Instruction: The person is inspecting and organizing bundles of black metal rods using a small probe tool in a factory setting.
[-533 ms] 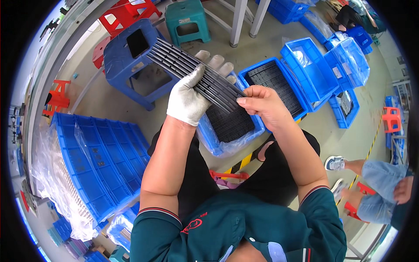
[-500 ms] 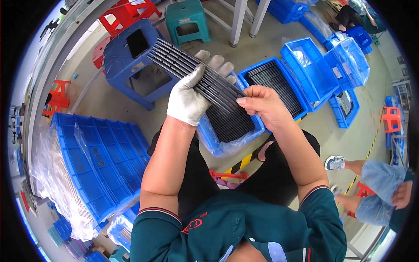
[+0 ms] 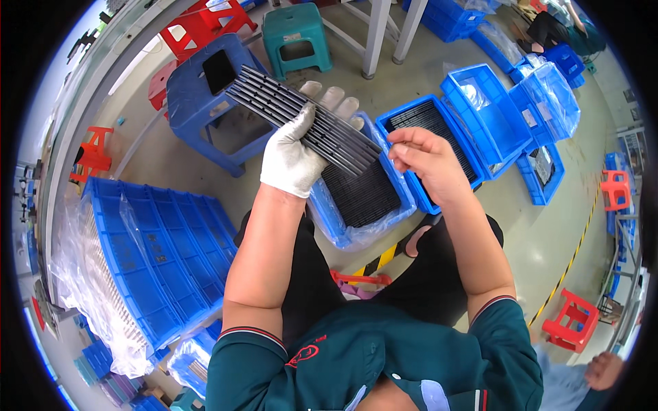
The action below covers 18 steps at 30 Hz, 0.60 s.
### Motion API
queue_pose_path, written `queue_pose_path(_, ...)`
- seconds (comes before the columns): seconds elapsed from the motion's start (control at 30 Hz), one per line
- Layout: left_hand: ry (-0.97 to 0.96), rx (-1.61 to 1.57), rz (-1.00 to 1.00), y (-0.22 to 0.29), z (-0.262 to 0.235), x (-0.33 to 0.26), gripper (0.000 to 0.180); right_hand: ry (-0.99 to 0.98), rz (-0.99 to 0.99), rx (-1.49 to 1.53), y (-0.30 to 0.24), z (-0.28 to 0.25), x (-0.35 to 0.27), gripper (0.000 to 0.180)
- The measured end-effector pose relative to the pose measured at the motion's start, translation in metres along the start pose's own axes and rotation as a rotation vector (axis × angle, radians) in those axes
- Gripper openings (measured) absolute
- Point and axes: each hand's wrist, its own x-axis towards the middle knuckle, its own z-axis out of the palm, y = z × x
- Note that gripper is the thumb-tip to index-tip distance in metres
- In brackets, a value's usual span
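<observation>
My left hand [image 3: 293, 163], in a white glove, is closed around a bundle of thin black rods [image 3: 343, 142]. The rods lie slantwise across the palm, side by side, with the thumb over them. Small marks or holes show near their upper left ends. My bare right hand [image 3: 430, 163] is just off the lower right ends of the rods. Its fingers are curled in towards the thumb, and I see nothing in them. Below the bundle stands a blue plastic-lined crate [image 3: 334, 231] with rows of black rods in it.
A second blue crate [image 3: 430, 205] of rods stands to the right, beside an open blue bin [image 3: 473, 85]. Blue stool [image 3: 185, 92] and green stool [image 3: 295, 27] are ahead. Stacked blue crates [image 3: 161, 260] rise at my left. A red stool [image 3: 572, 320] is at the right.
My right hand has let go of the rod ends and drawn slightly right. The bundle stays in my left hand. At the right, a person has moved lower, uncovering the red stool.
</observation>
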Motion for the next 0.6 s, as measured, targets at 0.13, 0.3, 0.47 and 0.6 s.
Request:
queue_pose_path(0.13, 0.007, 0.013, 0.020, 0.003, -0.003, 0.000, 0.031, 0.041, -0.084, -0.067, -0.008, 0.000, -0.005, 0.021)
queue_pose_path(0.3, 0.018, -0.032, -0.012, 0.001, -0.005, 0.002, 0.027, 0.032, -0.127, -0.148, -0.006, -0.001, -0.005, 0.018)
queue_pose_path(0.47, 0.068, -0.035, 0.004, -0.003, -0.008, 0.008, 0.025, 0.065, -0.069, -0.115, 0.003, 0.001, -0.002, 0.017)
queue_pose_path(0.6, 0.063, -0.085, 0.062, -0.006, -0.009, 0.012, 0.025, -0.061, 0.204, 0.079, 0.017, 0.014, -0.005, 0.027)
